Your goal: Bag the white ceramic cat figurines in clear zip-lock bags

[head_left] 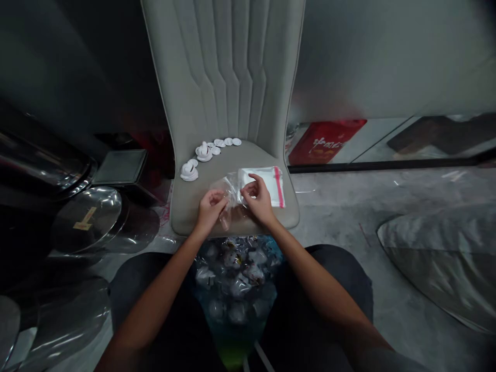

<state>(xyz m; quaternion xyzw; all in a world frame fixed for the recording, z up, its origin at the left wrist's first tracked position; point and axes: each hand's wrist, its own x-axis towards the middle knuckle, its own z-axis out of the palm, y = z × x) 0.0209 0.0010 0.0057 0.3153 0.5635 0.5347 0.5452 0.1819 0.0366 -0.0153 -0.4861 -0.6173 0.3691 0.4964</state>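
Observation:
Over the front of a grey chair seat (186, 206), a clear plastic bag (231, 194) is stretched between my two hands. My left hand (211, 209) pinches its left side, fingers curled. At the bag's right edge my right hand (257, 198) grips with thumb and fingers. Beneath and beside the right hand lies a stack of clear bags (267, 178) with a pink strip along one end. Several small white disc-like pieces (216, 145) curve along the back left of the seat. Two small white figures on round bases (203, 151) are among them, one nearer the left edge.
Between my knees is a large clear bag (236, 279) filled with several wrapped round items. To the left stand transparent cylindrical containers (104, 219) and a dark box (122, 165). A red packet (325, 140) leans at the right wall; a grey fabric-like shape (445, 258) lies on the floor.

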